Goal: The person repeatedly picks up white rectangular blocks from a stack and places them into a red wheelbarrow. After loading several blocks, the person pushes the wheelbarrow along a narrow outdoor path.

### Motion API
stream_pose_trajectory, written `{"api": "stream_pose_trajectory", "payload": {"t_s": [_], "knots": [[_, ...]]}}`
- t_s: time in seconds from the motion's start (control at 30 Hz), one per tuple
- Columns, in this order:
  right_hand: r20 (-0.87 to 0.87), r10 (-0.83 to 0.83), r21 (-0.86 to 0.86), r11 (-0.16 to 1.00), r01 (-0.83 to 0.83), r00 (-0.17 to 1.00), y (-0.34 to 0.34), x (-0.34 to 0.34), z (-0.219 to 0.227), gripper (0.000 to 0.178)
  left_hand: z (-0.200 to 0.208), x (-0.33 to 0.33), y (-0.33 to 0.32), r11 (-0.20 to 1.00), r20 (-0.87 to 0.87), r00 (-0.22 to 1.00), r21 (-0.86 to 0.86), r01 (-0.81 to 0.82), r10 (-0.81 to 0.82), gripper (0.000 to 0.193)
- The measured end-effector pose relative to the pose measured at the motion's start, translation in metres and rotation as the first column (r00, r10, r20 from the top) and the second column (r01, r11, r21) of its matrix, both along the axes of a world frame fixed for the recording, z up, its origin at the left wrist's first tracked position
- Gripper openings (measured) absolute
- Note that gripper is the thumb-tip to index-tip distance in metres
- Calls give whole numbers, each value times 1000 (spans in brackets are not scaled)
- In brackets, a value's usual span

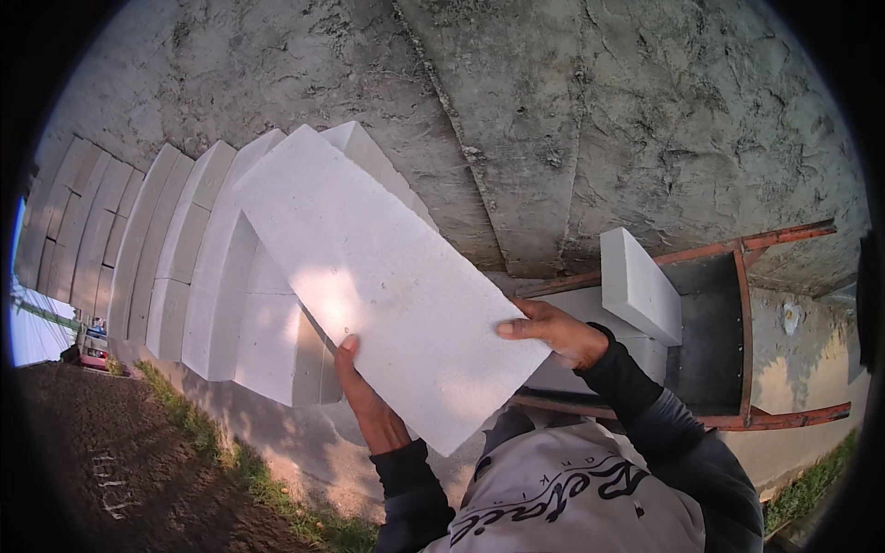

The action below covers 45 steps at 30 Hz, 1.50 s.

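Note:
Both my hands grip a large white lightweight concrete block (378,286), held tilted in front of my body. My left hand (367,396) is closed on its lower left edge, the thumb on the top face and the fingers hidden beneath. At the right end, my right hand (558,334) clasps the block with its thumb on top. The far end of the block overlaps a stack of similar blocks (217,258) on the left; whether it touches them cannot be seen.
A cart with a rusty red frame (745,332) stands to my right, holding several white blocks, one leaning upright (636,286). A rough grey wall (516,111) runs behind. Grass (267,484) edges dark soil (138,452) at the lower left.

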State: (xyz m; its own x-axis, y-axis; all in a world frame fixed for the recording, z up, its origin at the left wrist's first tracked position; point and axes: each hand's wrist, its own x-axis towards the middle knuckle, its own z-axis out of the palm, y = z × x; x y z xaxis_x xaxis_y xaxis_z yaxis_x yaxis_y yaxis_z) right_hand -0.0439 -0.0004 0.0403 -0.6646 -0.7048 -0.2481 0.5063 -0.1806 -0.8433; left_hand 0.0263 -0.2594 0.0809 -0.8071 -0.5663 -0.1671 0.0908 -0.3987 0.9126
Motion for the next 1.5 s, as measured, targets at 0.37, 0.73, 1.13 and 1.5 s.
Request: {"api": "stream_pose_trajectory", "payload": {"t_s": [0.37,0.73,1.13,1.5], "knots": [[41,-256,122,961,249,966,101,95,12,93,-35,29,72,962,50,961,46,268,-270,69],[254,-517,140,856,498,817,180,193,-8,76,-66,35,157,760,142,755,257,597,-640,63],[304,-803,242,585,774,512,220,301,-30,61,-74,18,268,447,177,412,295,844,-894,56],[551,-827,233,286,930,116,196,343,-20,73,-111,4,338,98,215,10,405,909,-977,60]]}}
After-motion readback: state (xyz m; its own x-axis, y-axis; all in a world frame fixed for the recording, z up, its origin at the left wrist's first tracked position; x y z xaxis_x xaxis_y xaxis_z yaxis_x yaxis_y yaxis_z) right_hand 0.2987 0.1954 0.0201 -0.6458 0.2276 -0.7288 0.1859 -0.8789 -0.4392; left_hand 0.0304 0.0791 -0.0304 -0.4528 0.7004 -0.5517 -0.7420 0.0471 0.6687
